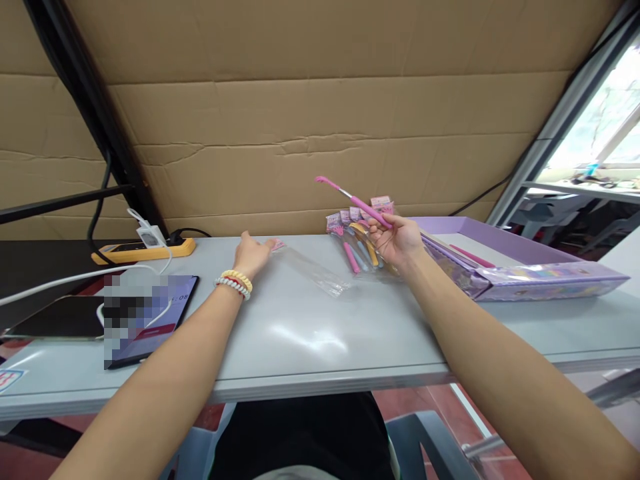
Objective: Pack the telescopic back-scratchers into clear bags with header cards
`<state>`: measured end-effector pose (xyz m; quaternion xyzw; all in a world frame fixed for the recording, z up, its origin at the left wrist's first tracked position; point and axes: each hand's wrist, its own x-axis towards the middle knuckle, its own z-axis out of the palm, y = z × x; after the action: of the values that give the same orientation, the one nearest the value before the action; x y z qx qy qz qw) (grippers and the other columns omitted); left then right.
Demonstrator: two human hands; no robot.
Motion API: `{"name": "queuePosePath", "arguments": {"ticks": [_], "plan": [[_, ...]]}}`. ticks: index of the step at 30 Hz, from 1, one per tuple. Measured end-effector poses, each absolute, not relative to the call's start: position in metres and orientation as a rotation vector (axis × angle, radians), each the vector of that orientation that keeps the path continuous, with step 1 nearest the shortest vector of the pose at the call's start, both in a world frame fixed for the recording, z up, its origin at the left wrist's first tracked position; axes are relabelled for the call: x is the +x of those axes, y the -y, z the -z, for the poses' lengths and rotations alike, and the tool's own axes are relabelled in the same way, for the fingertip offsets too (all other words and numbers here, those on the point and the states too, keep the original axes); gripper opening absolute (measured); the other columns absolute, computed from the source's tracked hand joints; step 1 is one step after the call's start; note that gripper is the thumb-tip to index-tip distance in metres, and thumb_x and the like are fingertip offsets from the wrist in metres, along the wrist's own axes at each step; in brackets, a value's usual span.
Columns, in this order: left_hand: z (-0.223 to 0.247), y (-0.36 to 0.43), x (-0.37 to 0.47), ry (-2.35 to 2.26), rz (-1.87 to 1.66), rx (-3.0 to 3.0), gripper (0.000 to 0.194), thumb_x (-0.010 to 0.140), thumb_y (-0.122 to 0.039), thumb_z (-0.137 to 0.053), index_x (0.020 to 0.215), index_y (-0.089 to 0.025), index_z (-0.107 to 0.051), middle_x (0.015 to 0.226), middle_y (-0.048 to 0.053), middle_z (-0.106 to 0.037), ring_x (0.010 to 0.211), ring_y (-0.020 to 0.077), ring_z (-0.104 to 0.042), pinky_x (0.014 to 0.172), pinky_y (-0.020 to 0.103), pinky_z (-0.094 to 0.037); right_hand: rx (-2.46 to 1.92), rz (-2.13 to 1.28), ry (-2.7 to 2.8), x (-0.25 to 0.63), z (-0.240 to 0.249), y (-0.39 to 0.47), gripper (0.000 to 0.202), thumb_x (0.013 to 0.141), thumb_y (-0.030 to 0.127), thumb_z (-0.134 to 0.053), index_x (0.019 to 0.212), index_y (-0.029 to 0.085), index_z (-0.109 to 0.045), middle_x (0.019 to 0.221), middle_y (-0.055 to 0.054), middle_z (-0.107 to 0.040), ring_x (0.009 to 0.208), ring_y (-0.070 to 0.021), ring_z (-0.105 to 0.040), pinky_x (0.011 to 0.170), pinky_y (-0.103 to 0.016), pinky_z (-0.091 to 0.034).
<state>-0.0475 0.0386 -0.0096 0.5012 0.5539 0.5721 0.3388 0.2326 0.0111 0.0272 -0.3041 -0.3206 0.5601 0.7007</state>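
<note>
Holding a pink stick (361, 205) in the right hand (401, 241), just left of the purple box (545, 281), slanted up and away from it; pinching a clear wrapper (314, 270) in the left hand (253, 255), farther left, laid lengthwise toward the box.

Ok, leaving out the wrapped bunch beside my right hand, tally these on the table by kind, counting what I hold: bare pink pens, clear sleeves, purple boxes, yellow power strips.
Bare pink pens: 2, a held pen in your right hand, a boxed pen
Clear sleeve: 1
Purple box: 1
Yellow power strip: 1
Total: 5
</note>
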Motion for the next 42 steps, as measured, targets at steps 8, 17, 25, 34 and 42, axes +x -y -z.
{"name": "queuePosePath", "arguments": {"ticks": [8,17,25,34,42], "plan": [[0.022,-0.014,-0.016,-1.491,-0.441,2.509,0.064,0.082,-0.066,-0.032,0.125,-0.023,-0.055,0.130,0.014,-0.051,0.126,0.0309,-0.041,0.105,0.046,-0.030,-0.852,-1.411,0.851,0.225,-0.023,-0.010,0.012,0.078,0.011,-0.042,0.076,0.012,-0.054,0.052,-0.007,-0.061,0.040,-0.0104,-0.050,0.031,-0.017,-0.037],[0.016,-0.009,-0.013,-1.248,-0.701,2.319,0.066,0.085,-0.066,-0.027,0.126,-0.020,-0.051,0.142,0.011,-0.045,0.133,0.0280,-0.036,0.111,0.046,-0.022,-0.758,-1.501,1.282,0.219,-0.013,-0.008,0.012,0.071,0.019,-0.061,0.072,0.018,-0.048,0.065,-0.007,-0.069,0.046,-0.0154,-0.059,0.036,-0.022,-0.042],[0.004,-0.009,-0.004,-0.833,-1.168,1.573,0.045,0.082,-0.059,-0.046,0.085,-0.015,-0.058,0.097,0.012,-0.067,0.094,0.0227,-0.061,0.084,0.037,-0.045,-0.914,-1.560,1.712,0.205,-0.007,-0.001,0.028,0.069,0.031,-0.074,0.080,0.015,-0.054,0.080,-0.009,-0.071,0.049,-0.0114,-0.059,0.039,-0.020,-0.033],[-0.015,-0.009,-0.020,-0.904,-1.525,1.253,0.031,0.089,-0.053,-0.035,0.079,-0.025,-0.034,0.044,-0.012,-0.028,0.033,0.0071,-0.023,0.040,0.020,-0.025,-1.061,-1.213,1.709,0.204,-0.002,-0.005,0.024,0.072,0.034,-0.071,0.079,0.016,-0.057,0.072,-0.005,-0.066,0.047,-0.0079,-0.050,0.036,-0.020,-0.031],[0.001,-0.009,-0.019,-1.356,-1.160,2.318,0.022,0.089,-0.038,-0.039,0.075,-0.023,-0.046,0.062,-0.002,-0.054,0.058,0.0149,-0.047,0.056,0.028,-0.030,-1.010,-0.819,1.627,0.203,-0.003,-0.006,0.039,0.073,0.046,-0.069,0.097,0.018,-0.055,0.064,0.001,-0.059,0.045,-0.0079,-0.047,0.037,-0.020,-0.031]]}}
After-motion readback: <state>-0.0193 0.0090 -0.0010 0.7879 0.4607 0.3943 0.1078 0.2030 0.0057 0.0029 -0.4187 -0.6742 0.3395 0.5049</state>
